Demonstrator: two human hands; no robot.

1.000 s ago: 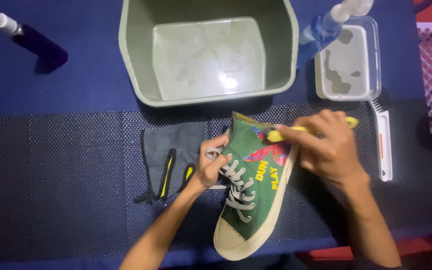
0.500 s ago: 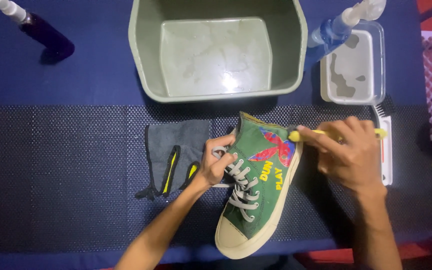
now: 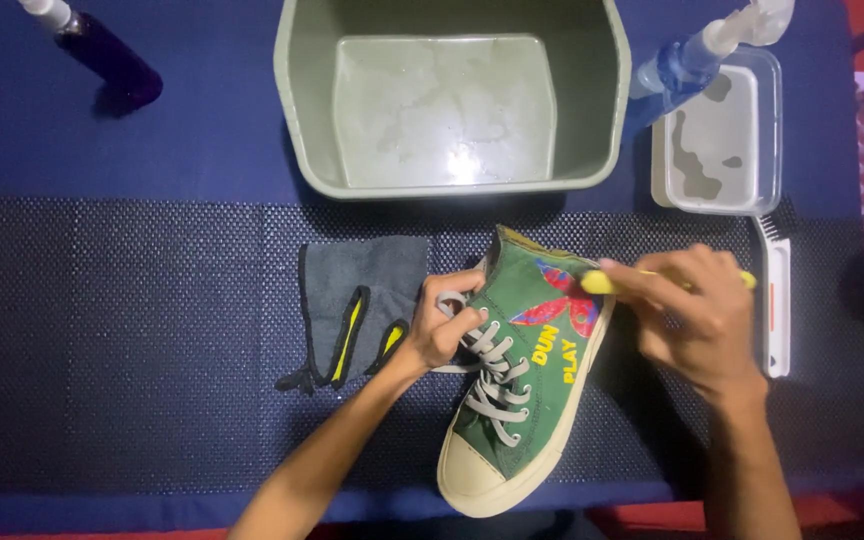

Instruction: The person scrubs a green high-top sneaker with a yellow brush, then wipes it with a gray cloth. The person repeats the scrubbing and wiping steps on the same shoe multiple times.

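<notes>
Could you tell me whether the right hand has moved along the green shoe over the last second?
Yes. The right hand with its yellow tool has slid from the shoe toward the white brush at the right, which stays put on the mat.

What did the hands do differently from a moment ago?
The right hand slid its yellow brush along the side of the green shoe, first out toward the heel edge, then back a little onto the canvas. The left hand kept gripping the shoe by the laces. The grey cloth, basin and spray bottles stayed put.
</notes>
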